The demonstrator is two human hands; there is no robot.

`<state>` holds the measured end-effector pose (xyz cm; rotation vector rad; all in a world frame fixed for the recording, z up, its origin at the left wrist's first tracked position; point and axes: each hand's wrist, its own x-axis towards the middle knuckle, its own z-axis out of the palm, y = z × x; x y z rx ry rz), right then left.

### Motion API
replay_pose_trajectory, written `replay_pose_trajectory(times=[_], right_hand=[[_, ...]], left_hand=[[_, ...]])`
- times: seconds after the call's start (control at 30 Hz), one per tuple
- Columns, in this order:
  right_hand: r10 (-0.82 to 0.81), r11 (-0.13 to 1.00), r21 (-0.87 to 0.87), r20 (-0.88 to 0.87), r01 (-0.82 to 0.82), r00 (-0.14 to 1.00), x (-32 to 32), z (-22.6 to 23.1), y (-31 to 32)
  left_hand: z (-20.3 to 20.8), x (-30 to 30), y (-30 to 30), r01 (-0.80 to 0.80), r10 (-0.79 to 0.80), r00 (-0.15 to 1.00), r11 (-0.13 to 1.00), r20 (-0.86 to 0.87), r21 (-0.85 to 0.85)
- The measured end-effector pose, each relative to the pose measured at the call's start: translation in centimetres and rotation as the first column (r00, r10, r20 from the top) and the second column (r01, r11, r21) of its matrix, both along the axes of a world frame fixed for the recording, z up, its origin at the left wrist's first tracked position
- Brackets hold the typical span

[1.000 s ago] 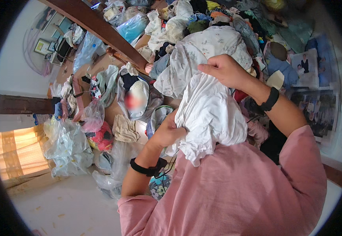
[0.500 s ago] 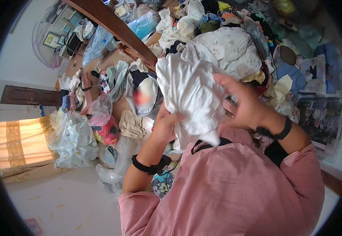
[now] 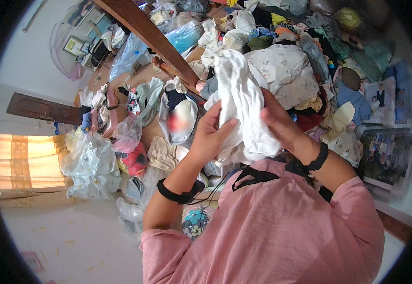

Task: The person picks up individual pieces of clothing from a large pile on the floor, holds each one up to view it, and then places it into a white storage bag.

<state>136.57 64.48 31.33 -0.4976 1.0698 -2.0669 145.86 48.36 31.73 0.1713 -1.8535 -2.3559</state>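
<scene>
Head view: a white cloth (image 3: 243,102), gathered into a narrow bundle, is held in front of the pink shirt (image 3: 281,227). Its left side is gripped by the left hand (image 3: 211,136), thumb uppermost. Its right side is met by the right hand (image 3: 284,124), fingers partly hidden; closure cannot be determined.

Wht cloth (image 3: 244,99) narrower (strip-like), hands (image 3: 208,138) closer tog.
</scene>
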Motion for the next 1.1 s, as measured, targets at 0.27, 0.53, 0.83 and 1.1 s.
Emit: replay_pose_trajectory(times=[0.27,0.53,0.83,1.1], right_hand=[[-0.073,0.975,0.024,-0.907,0.223,0.416,-9.2,-8.1,5.4],[0.043,0.904,0.235,-0.880,0.356,0.473,-4.9,3.2,2.4],[-0.391,0.909,-0.202,-0.714,0.364,0.581,-3.3,9.0,-4.2],[-0.068,0.997,-0.060,-0.364,0.050,0.929,-4.9,9.3,-1.9]], left_hand=[[4.4,-0.5,-12.9,0.166,-0.140,0.964,0.981,0.228,-0.104],[15.0,-2.7,-10.1,0.234,-0.205,0.957,0.964,0.206,-0.123],[14.3,-1.7,-5.6,0.210,-0.191,0.956,0.975,-0.221,0.068],[13.3,-2.0,-4.9,-0.221,0.199,0.975,0.909,-0.099,-0.353]])
